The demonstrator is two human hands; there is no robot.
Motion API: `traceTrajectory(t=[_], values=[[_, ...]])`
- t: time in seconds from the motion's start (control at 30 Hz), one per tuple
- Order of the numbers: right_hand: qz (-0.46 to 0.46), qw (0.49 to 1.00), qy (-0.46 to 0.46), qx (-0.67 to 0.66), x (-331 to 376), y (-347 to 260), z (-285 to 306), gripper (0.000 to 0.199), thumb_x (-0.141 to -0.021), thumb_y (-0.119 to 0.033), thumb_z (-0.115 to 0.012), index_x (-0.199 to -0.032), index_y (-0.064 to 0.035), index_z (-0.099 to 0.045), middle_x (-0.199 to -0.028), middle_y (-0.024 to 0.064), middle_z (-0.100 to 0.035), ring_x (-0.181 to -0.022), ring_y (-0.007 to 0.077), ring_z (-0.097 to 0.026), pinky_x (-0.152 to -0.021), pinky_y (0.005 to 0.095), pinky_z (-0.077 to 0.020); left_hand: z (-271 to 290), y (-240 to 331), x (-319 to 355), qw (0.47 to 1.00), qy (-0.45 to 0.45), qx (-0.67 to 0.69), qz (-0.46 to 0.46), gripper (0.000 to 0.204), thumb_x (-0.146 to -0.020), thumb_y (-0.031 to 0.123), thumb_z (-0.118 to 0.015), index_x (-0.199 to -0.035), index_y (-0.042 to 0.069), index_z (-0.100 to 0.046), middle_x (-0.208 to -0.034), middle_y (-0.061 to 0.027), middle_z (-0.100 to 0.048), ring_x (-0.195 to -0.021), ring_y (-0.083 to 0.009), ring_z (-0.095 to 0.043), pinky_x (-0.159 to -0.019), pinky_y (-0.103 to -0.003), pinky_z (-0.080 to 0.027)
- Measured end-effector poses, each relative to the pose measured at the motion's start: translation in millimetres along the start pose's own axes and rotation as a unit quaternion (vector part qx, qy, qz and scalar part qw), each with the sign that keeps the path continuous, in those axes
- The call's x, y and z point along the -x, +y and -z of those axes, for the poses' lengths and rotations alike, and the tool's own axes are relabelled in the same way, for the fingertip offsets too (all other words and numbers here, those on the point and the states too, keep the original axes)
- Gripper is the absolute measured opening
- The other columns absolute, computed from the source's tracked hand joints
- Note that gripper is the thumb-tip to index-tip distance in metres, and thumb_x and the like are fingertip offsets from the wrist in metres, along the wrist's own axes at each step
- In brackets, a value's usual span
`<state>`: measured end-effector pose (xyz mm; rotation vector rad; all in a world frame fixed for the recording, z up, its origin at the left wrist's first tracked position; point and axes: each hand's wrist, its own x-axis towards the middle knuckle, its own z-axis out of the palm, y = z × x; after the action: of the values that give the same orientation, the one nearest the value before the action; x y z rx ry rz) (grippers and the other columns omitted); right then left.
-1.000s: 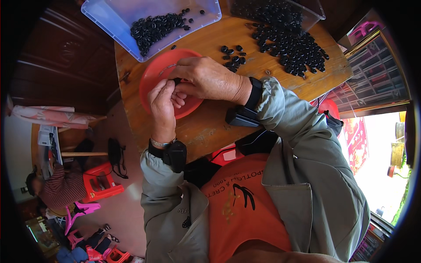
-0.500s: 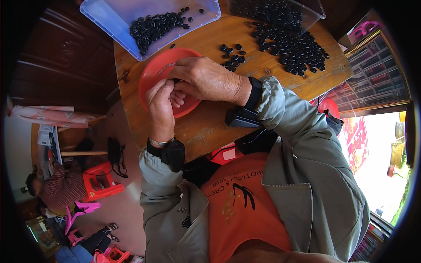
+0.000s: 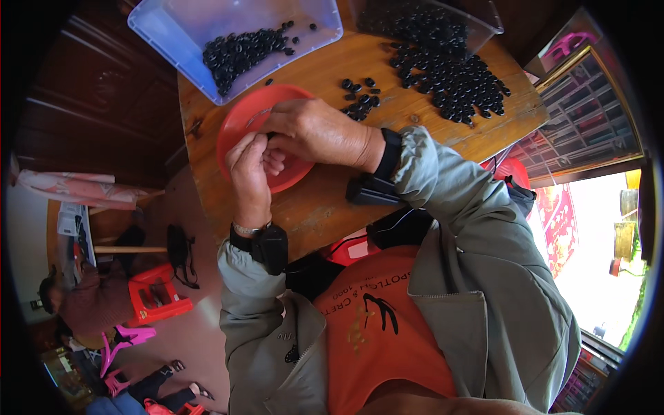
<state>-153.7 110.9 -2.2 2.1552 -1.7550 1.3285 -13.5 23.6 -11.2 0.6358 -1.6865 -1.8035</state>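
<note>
Both hands meet over a round red bowl (image 3: 232, 124) at the left of the table. My left hand (image 3: 250, 169) is closed, thumb and fingers pinched together near the bowl's middle. From the right, my right hand (image 3: 318, 131) bends over it, closed, its fingertips touching those of the left. A dark bit shows between the fingertips; it looks like one of the small black round pieces, mostly covered by the fingers. Inside the bowl, a thin silvery strip (image 3: 258, 116) lies just beyond the right fingers.
A translucent blue-white bin (image 3: 166, 41) holds many black pieces. A clear box (image 3: 477, 34) at the far right has black pieces (image 3: 460, 83) spilling onto the wooden table (image 3: 311, 207). A smaller cluster (image 3: 361, 100) lies beyond my right wrist. A person (image 3: 97, 297) sits at the left.
The view has shifted slightly. Both hands stay joined over the bowl, with only small finger movements.
</note>
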Motion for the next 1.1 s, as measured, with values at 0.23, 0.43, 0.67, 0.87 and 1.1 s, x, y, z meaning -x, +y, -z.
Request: traceTrajectory(t=[0.23, 0.43, 0.67, 0.87, 1.1], values=[[-0.009, 0.997, 0.065, -0.037, -10.0, -8.7, 28.7, 0.019, -0.073, -0.006, -0.07, -0.09, -0.0048, -0.064, -0.084, 0.011, -0.063, -0.074, 0.0306, -0.062, -0.065, 0.0362, -0.0503, 12.6, -3.4, 2.1, 0.992, 0.048, -0.096, -0.072, 0.028, -0.094, 0.025, -0.048, -0.083, 0.002, -0.06, -0.065, -0.0005, -0.053, -0.056, -0.0063, -0.047, -0.051, -0.02, -0.037], [0.051, 0.918, 0.278, 0.277, -37.1, 37.7, 147.0, 0.014, -0.078, -0.009, -0.066, -0.091, -0.0053, -0.069, -0.082, 0.0127, -0.067, -0.071, 0.0257, -0.066, -0.065, 0.0319, -0.0521, 9.5, -3.1, 1.7, 0.992, 0.023, -0.096, -0.079, 0.027, -0.094, 0.023, -0.048, -0.084, 0.001, -0.06, -0.067, 0.0004, -0.052, -0.059, -0.0061, -0.046, -0.054, -0.021, -0.038], [-0.069, 0.884, 0.187, 0.423, -26.4, 49.1, 220.2, 0.027, -0.079, -0.012, -0.058, -0.103, 0.0, -0.063, -0.1, 0.0182, -0.064, -0.091, 0.0351, -0.061, -0.078, 0.0394, -0.0508, 7.7, -3.3, -3.0, 0.992, 0.013, -0.068, -0.106, 0.024, -0.094, 0.019, -0.048, -0.083, 0.0, -0.06, -0.067, 0.0006, -0.052, -0.059, -0.0053, -0.047, -0.052, -0.02, -0.038], [-0.184, 0.968, -0.011, 0.171, 13.8, 74.1, 127.9, 0.016, -0.08, -0.019, -0.064, -0.09, -0.0076, -0.071, -0.081, 0.0106, -0.068, -0.073, 0.0248, -0.066, -0.067, 0.0323, -0.0519, 6.1, -4.1, 0.1, 0.986, 0.023, -0.099, -0.132, 0.022, -0.092, 0.016, -0.05, -0.081, 0.0, -0.061, -0.062, 0.0003, -0.053, -0.055, -0.0052, -0.047, -0.048, -0.021, -0.038], [-0.164, 0.944, -0.16, 0.237, 27.9, 62.3, 73.1, 0.016, -0.077, -0.023, -0.063, -0.087, -0.0145, -0.072, -0.085, 0.0082, -0.066, -0.082, 0.0275, -0.064, -0.074, 0.0375, -0.0505, 4.5, -5.1, -0.8, 0.984, 0.029, -0.102, -0.142, 0.022, -0.09, 0.017, -0.052, -0.081, -0.001, -0.06, -0.059, -0.0017, -0.053, -0.053, -0.007, -0.047, -0.048, -0.024, -0.039]])
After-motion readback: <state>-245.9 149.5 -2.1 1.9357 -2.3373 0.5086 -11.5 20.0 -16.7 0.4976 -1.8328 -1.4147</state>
